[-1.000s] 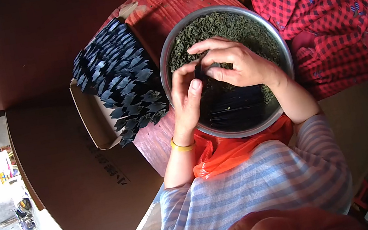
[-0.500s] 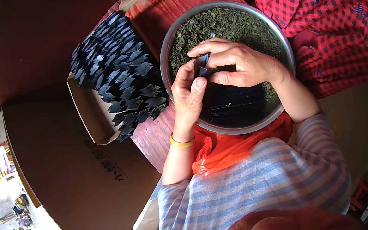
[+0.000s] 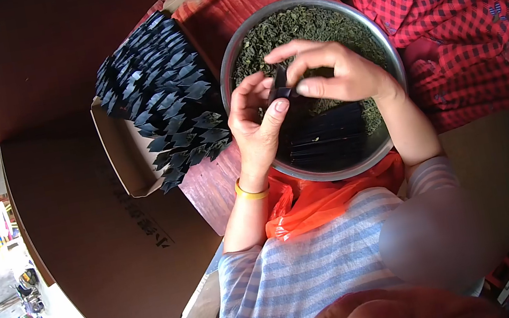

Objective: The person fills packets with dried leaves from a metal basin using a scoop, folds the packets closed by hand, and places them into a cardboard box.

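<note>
Black packet is pinched by the left hand, the right hand's grip is unclear, boxed packets look done, and a dark stack seems left.

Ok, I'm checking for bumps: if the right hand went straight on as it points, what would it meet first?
The right hand would likely meet the dark packet in the left hand; they may already touch, depth being unclear.

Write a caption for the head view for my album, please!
A dark piece in the left grip, over a bowl of green leaves, with a dark pile beside the bowl.
</note>
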`<action>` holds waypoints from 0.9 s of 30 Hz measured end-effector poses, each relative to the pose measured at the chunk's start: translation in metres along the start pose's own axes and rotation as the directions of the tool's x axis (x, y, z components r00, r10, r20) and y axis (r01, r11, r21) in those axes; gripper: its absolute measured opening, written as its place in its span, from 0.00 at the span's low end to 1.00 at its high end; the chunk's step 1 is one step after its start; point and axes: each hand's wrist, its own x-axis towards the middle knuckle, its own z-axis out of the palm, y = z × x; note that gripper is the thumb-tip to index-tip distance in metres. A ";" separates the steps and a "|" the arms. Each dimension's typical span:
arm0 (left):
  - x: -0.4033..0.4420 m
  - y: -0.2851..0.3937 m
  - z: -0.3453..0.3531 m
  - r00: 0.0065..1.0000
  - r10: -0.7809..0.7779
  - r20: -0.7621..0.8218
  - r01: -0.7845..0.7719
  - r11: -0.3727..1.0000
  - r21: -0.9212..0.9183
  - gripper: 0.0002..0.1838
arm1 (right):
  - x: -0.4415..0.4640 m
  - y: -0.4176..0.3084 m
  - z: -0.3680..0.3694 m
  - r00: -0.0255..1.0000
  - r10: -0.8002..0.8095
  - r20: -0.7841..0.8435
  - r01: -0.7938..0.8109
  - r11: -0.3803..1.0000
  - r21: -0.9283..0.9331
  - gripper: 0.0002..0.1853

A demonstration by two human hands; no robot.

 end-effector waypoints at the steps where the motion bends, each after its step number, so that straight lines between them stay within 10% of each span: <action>1: 0.000 -0.002 -0.001 0.999 0.048 -0.025 -0.047 0.998 0.030 0.30 | 0.001 0.001 -0.001 0.998 0.018 -0.058 -0.013 0.996 0.088 0.07; 5: 0.000 -0.009 -0.002 0.984 0.165 -0.068 -0.156 0.980 0.125 0.33 | 0.002 0.021 -0.003 0.849 0.470 -0.242 -0.499 0.864 -0.071 0.12; 9: -0.003 -0.011 -0.003 0.977 0.206 -0.051 -0.190 0.955 0.228 0.36 | 0.001 0.043 -0.002 0.761 0.563 -0.321 -0.631 0.531 -0.565 0.18; 13: -0.003 -0.011 -0.001 0.972 0.230 -0.047 -0.208 0.936 0.284 0.36 | -0.004 0.073 0.013 0.821 0.492 -0.290 -0.537 0.492 -0.685 0.20; 18: -0.004 -0.011 -0.002 0.972 0.227 -0.064 -0.197 0.931 0.307 0.36 | -0.002 0.084 0.019 0.835 0.405 -0.373 -0.550 0.582 -0.599 0.18; 25: -0.001 -0.009 -0.001 0.979 0.180 -0.090 -0.154 0.958 0.242 0.34 | -0.003 0.073 -0.009 0.801 0.597 -0.039 -0.594 0.801 0.068 0.14; 27: 0.000 -0.008 -0.001 0.983 0.159 -0.096 -0.138 0.971 0.195 0.32 | -0.006 0.079 -0.003 0.853 0.522 -0.009 -0.522 0.853 -0.004 0.13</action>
